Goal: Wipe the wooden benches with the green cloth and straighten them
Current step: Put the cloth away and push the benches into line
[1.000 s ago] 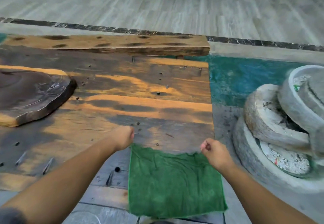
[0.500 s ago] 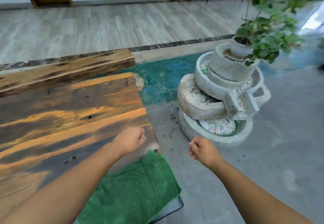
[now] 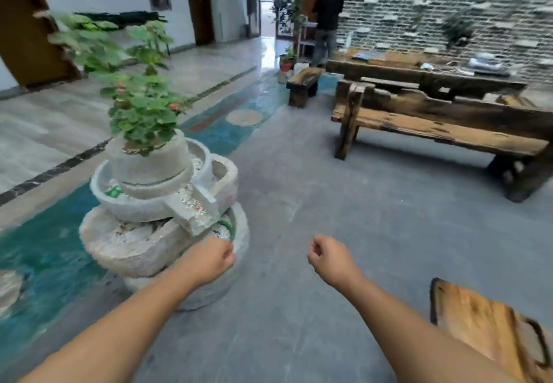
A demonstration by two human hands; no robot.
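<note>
Green cloth that lay just under the hands half a second ago, at the corner of a dark-streaked plank table, is out of the frame now, and so is that table. The view has swung right and upward, so the stone planter (image 3: 161, 203) now sits left of centre. Both hands are curled into fists and hold nothing, as before. The left hand (image 3: 214, 258) hangs in front of the planter's lowest ring, and the right hand (image 3: 327, 258) is just right of it over the smooth grey floor (image 3: 344, 191). The planter is a stack of rough, pale, round millstones with a spout-like lip, topped by a leafy plant (image 3: 140, 113) with small pink flowers. Well right of the planter and farther back stands a long wooden bench (image 3: 434, 131) of thick weathered planks, worn orange on the seat, dark at the edges, on heavy legs. Farther still from the planter, a small dark bench (image 3: 303, 83) stands end-on. Right of the planter and nearest the camera, the rounded corner of an orange-grained wooden slab (image 3: 478, 328) enters the frame.
</note>
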